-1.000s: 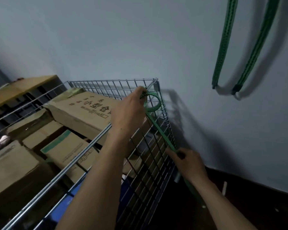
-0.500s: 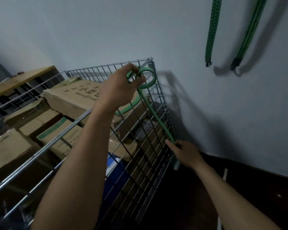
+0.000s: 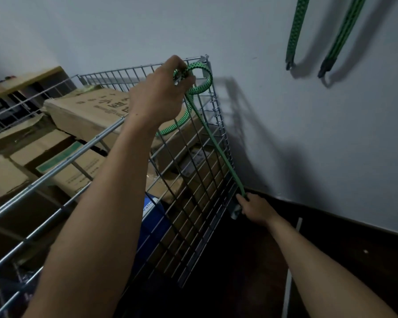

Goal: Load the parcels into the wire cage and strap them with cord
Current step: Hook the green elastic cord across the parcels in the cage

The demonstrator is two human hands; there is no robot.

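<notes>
A silver wire cage (image 3: 218,125) stands against the white wall, filled with several brown cardboard parcels (image 3: 85,115). A green cord (image 3: 218,145) with black dots loops at the cage's top right corner and runs taut down the outside of the side panel. My left hand (image 3: 161,92) grips the cord's loop near the top rail. My right hand (image 3: 255,208) pinches the cord's lower end by the cage's bottom corner post. A loose length of cord hangs below my left hand, inside the mesh.
Two more green cords (image 3: 294,33) hang on the wall at the upper right, with hooks at their ends. A wooden shelf (image 3: 21,81) stands behind the cage at the left. Dark floor (image 3: 331,237) and a dark skirting board run along the wall.
My left hand has lifted the cord's loop towards the cage's top corner. My right hand has stayed low at the bottom corner with the cord taut. The view has tilted upward.
</notes>
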